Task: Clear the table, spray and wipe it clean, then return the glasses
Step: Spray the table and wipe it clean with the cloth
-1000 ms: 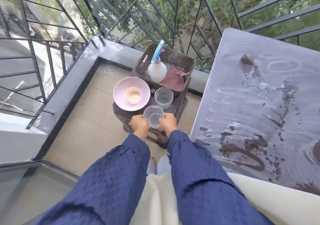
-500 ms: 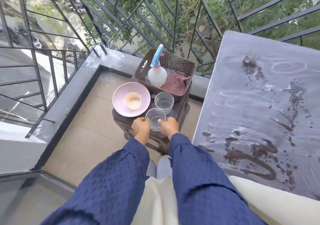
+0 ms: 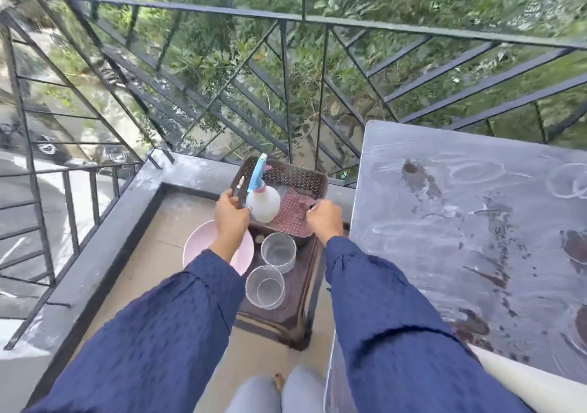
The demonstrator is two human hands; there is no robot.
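Note:
Two clear glasses stand on a dark brown stool [image 3: 295,314], one nearer me [image 3: 265,287] and one just behind it [image 3: 278,252]. Behind them sits a brown perforated basket [image 3: 295,174] holding a white spray bottle with a blue trigger [image 3: 263,203] and a red checked cloth [image 3: 292,218]. My left hand [image 3: 232,212] grips the basket's left rim. At the basket's right rim my right hand [image 3: 324,218] is curled, beside the cloth. The grey table [image 3: 476,237] on the right carries dark stains and white ring marks.
A pink plate [image 3: 243,260] lies on the stool's left side, partly under my left forearm. A black metal railing [image 3: 286,94] encloses the balcony behind the stool. A grey ledge [image 3: 104,253] runs along the left. Tiled floor [image 3: 165,247] shows between the ledge and the stool.
Both hands let go of the near glass, which now stands on the stool, and moved forward to the basket's two sides. The view tilted up toward the railing.

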